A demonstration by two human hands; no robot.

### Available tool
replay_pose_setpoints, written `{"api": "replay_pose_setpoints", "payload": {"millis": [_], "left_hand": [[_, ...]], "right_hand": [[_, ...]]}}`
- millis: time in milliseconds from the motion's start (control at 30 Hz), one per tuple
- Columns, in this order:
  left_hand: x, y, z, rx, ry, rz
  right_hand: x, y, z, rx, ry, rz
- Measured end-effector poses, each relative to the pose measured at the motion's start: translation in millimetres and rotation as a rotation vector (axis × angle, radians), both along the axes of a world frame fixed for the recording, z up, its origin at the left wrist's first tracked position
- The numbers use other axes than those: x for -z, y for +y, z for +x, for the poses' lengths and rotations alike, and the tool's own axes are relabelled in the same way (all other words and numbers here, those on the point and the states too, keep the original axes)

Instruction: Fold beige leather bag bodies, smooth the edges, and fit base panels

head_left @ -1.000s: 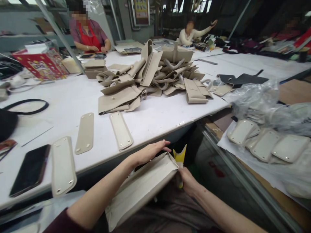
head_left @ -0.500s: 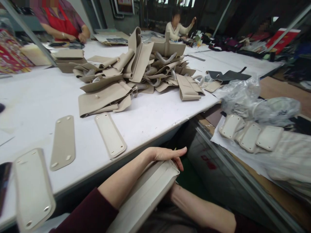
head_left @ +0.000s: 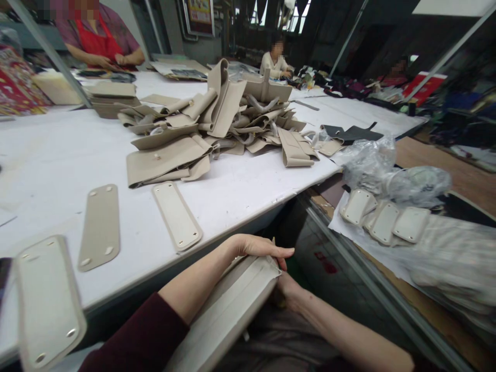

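Note:
A long pale beige leather piece (head_left: 228, 305) lies slanted over my lap, its far end between my hands. My left hand (head_left: 261, 247) bends over that far end, with thumb or finger pointing right and the others curled down behind the edge. Below and right of it, my right hand (head_left: 287, 289) is at the underside of the same end, its fingers mostly hidden. A thin brassy tip (head_left: 274, 241) sticks up just behind my left hand; what it belongs to is hidden.
On the white table (head_left: 240, 191) lie a heap of beige bag parts (head_left: 225, 108) and rounded panels with metal studs (head_left: 99, 227). More panels (head_left: 383, 222) and clear plastic (head_left: 418, 183) are at the right. People sit or stand behind the table.
The view has shifted slightly. My right hand has moved up, closer to the piece's end and my left hand, and more of its forearm shows. The left hand has barely moved.

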State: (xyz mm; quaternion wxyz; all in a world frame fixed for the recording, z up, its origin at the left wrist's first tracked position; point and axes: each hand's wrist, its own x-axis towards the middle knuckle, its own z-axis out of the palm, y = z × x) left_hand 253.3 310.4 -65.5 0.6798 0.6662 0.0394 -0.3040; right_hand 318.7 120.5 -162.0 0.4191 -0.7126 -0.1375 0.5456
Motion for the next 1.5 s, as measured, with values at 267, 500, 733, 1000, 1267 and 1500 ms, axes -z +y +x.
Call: {"api": "replay_pose_setpoints", "payload": {"millis": [267, 500, 733, 1000, 1267, 1500], "left_hand": [[11.4, 5.4, 3.7, 0.103, -0.023, -0.028], [5.0, 3.3, 3.2, 0.085, -0.031, -0.003], [-3.9, 2.6, 4.2, 0.078, -0.033, 0.084], [-4.6, 4.5, 4.3, 0.101, -0.028, 0.112], [-1.3, 6.1, 3.9, 0.097, -0.067, 0.126], [2.5, 5.5, 0.7, 0.007, -0.024, -0.019]], "right_hand": [[-86.6, -72.2, 109.3, -0.245, -0.170, -0.100], [-121.6, -35.3, 73.6, -0.701, -0.137, -0.132], [-117.4, -22.2, 65.2, -0.712, -0.128, -0.175], [-120.6, -20.2, 53.4, -0.660, -0.067, -0.174], [-109.0, -24.7, 37.9, -0.534, 0.039, -0.225], [-113.6, -22.1, 18.3, -0.404, 0.118, -0.290]]}}
